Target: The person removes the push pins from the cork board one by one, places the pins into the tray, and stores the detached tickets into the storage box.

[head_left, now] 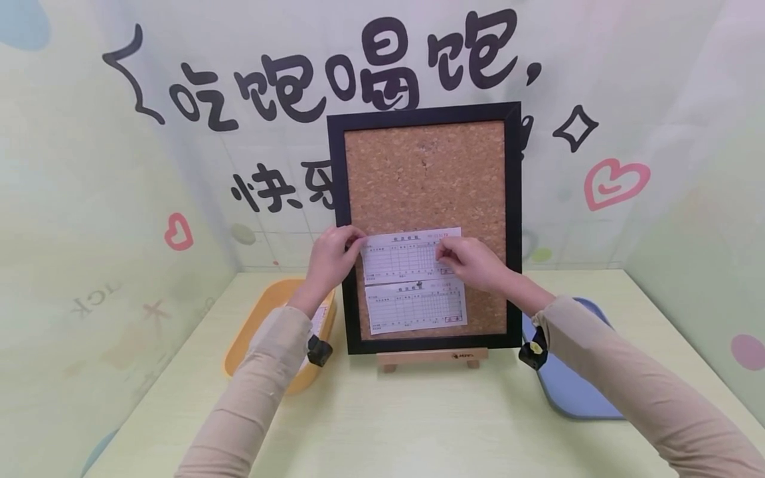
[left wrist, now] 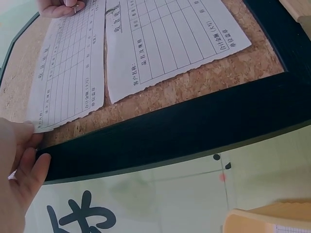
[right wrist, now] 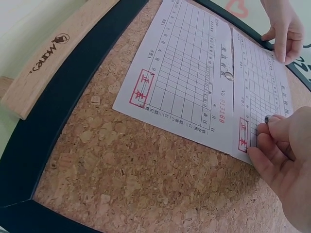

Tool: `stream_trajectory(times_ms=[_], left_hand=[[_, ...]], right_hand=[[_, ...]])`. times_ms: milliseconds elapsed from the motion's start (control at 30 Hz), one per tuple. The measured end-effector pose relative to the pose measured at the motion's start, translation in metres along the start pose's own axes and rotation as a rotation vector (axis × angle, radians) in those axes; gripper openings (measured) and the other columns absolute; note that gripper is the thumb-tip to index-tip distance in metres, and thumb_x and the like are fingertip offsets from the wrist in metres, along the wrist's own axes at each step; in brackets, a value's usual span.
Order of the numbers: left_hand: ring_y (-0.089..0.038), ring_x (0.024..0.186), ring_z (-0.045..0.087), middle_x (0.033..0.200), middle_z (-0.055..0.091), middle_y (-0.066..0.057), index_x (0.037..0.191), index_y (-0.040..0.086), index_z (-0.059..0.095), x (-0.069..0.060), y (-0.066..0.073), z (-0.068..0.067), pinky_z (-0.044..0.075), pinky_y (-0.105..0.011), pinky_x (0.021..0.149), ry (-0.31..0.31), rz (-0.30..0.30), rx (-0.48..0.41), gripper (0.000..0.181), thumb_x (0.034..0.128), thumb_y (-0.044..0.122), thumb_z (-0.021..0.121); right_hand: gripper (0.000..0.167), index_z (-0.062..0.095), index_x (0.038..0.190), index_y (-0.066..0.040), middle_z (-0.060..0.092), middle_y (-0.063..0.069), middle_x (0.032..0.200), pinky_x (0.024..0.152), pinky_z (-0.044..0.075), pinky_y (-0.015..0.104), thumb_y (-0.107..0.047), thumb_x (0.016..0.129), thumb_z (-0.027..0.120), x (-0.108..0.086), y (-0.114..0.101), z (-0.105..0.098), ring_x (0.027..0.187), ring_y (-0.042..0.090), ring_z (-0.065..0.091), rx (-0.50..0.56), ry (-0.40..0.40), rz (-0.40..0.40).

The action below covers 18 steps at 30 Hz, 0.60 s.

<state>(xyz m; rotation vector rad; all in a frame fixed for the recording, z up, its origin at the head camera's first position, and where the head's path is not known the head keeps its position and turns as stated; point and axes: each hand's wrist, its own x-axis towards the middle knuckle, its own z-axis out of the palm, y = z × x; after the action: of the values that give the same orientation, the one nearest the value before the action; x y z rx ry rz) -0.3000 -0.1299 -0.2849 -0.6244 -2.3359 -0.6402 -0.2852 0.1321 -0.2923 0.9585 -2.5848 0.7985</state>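
Observation:
My left hand (head_left: 333,255) is at the upper left corner of the upper receipt slip (head_left: 382,259), thumb and forefinger on the paper's edge. Other fingers (left wrist: 39,172) of it lie over the black frame. Near that slip's right side, my right hand (head_left: 472,261) pinches a small dark pushpin (right wrist: 267,119); its point is hidden. The lower receipt slip (head_left: 412,312) lies flat on the corkboard (head_left: 427,172), with a small pin (right wrist: 229,75) at its top middle. The two slips sit one above the other, with printed tables and red stamps.
The black-framed board leans on a wooden easel (head_left: 431,357) on the pale table (head_left: 418,425). An orange tray (head_left: 239,345) with paper in it stands behind my left forearm. A blue tray (head_left: 574,392) lies to the right. A printed wall is behind.

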Motion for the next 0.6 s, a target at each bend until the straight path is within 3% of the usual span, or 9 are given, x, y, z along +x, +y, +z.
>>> stream_trajectory(times_ms=[300,600], left_hand=[[-0.022,0.073,0.053,0.079,0.063,-0.009,0.088,0.003,0.064,-0.001,-0.001,-0.008,0.044,-0.034,0.064,0.003,-0.017,-0.004,0.011,0.0889,0.013,0.058],[-0.022,0.073,0.055,0.078,0.063,-0.01,0.088,0.002,0.064,-0.009,-0.008,-0.029,0.046,-0.033,0.063,0.028,-0.038,-0.007,0.012,0.0888,0.013,0.058]], right_hand=[[0.003,0.06,0.085,-0.003,0.061,0.006,0.082,0.063,0.048,0.028,0.0,0.085,0.059,-0.006,0.005,-0.001,0.07,0.016,0.053,0.009,0.016,-0.008],[0.003,0.062,0.088,-0.003,0.063,0.006,0.083,0.06,0.046,0.028,-0.003,0.085,0.06,-0.015,0.008,-0.005,0.068,0.016,0.052,0.02,0.014,0.034]])
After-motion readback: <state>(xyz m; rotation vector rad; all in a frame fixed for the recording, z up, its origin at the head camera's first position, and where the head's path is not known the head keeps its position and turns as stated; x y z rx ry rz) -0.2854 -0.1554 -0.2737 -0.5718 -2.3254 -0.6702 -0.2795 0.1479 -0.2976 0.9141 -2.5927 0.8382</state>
